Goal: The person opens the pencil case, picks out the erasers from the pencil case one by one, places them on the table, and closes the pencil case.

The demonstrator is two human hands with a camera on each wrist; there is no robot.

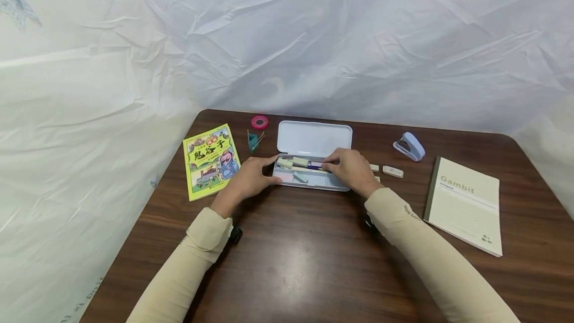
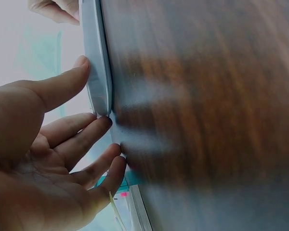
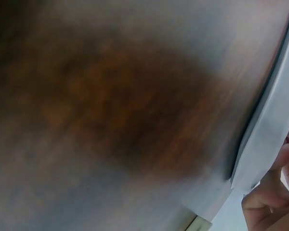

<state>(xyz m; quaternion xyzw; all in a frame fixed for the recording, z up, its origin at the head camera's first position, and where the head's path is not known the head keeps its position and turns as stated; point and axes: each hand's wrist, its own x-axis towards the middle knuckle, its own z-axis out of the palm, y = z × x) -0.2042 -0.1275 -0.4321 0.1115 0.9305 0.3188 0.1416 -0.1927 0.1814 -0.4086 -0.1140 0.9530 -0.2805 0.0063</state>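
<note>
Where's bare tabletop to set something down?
Biggest: table before the case, between the sleeves. Smaller: behind the notebook, right of the stapler. Crowded: the case, left hand at its end, right hand over it, erasers alongside.

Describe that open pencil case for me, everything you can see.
The pencil case is a long, pale grey box with rounded corners, smooth; metal or plastic, I cannot tell. It lies flat on the dark table, long sides running left to right. Its lid is open along the far side. Pale blocks and a dark item lie toward its rear, a pinkish piece and a teal one toward its front. The left grip touches its left end; the right grip is over its right part.
</note>
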